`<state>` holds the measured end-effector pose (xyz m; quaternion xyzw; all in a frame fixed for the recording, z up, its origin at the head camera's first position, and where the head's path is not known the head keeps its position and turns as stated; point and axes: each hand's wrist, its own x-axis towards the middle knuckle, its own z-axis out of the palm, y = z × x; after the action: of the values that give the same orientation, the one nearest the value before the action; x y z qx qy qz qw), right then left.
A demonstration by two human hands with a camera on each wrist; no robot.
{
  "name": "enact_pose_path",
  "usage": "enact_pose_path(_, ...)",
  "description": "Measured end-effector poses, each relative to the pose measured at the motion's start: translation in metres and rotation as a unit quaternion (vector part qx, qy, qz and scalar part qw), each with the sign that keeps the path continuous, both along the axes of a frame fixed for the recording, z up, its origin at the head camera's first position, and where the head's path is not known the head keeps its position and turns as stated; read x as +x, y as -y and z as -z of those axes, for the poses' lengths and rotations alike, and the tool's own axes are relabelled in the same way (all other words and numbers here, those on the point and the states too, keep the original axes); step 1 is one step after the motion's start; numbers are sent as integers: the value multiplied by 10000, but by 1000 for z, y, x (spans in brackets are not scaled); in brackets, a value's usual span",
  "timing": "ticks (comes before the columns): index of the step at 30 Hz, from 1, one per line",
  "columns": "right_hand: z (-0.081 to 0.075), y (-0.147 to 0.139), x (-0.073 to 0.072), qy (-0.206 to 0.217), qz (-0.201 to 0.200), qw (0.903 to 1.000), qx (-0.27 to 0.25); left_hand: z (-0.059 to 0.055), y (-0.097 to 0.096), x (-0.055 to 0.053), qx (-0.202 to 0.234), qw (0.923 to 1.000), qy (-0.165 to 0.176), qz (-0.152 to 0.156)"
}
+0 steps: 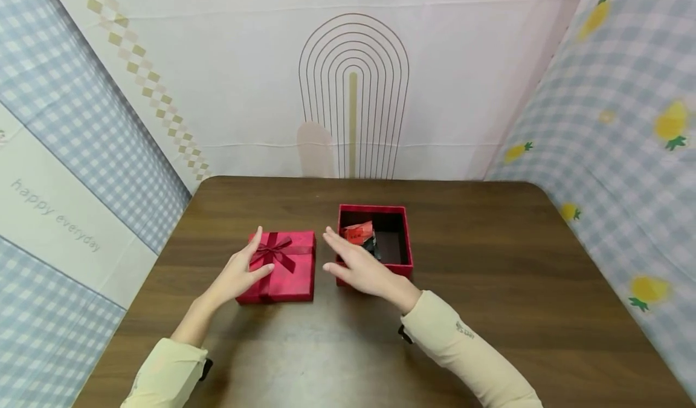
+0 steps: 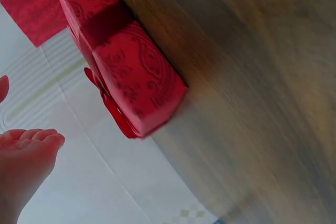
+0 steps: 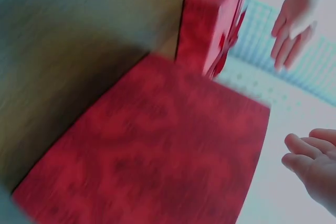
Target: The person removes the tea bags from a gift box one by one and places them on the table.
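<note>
A red gift box lid (image 1: 296, 281) with a dark red ribbon bow (image 1: 280, 252) lies on the table, left of the middle. Over its left part hovers my left hand (image 1: 239, 275), thumb spread from straight fingers, holding nothing. To the right stands the red box base (image 1: 401, 269), its dark inside facing up. Inside it, at the left, lie a red packet (image 1: 359, 233) and a black packet (image 1: 372, 246). My right hand (image 1: 361, 269) is above the base's front left corner, fingers extended and thumb apart, and hides part of that rim. The left wrist view shows the lid's patterned side (image 2: 136, 72).
The brown wooden table (image 1: 489, 287) reaches back to a white cloth backdrop (image 1: 244, 75) with an arch print. Blue checked cloths hang at both sides, the right one (image 1: 614, 172) printed with yellow fruit. Dark bands show at both sleeve cuffs.
</note>
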<state>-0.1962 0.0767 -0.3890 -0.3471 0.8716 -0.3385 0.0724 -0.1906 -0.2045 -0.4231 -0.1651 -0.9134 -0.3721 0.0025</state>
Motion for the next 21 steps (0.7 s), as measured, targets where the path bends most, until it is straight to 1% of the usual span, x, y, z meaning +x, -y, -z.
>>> enact_pose_path(3, 2, -16, -7, -87, 353, 9991, -218, -3, -6, -1, 18, 9999, 33, 133)
enact_pose_path(6, 6, -32, -14, -81, 739, 9969, -249, -4, -14, -2, 51, 9995, 103, 298)
enact_pose_path(9, 12, -46, -21, -163, 1047, 9941, -252, -5, -24, -4, 116, 9988, 135, 461)
enact_pose_path(12, 19, -58, -28, -327, 1332, 9902, -258, -4, -35, -8, 183, 9977, 146, 632)
enact_pose_path(15, 24, -69, -33, -378, 1639, 9853, -282, -4, -49, -12, 288, 9963, 209, 780)
enact_pose_path(18, 27, -74, -36, -375, 1828, 9820, -306, -3, -62, -16, 406, 9949, 255, 891)
enact_pose_path(21, 28, -73, -37, -364, 1794, 9830, -134, -2, -74, -20, 465, 9937, 285, 984)
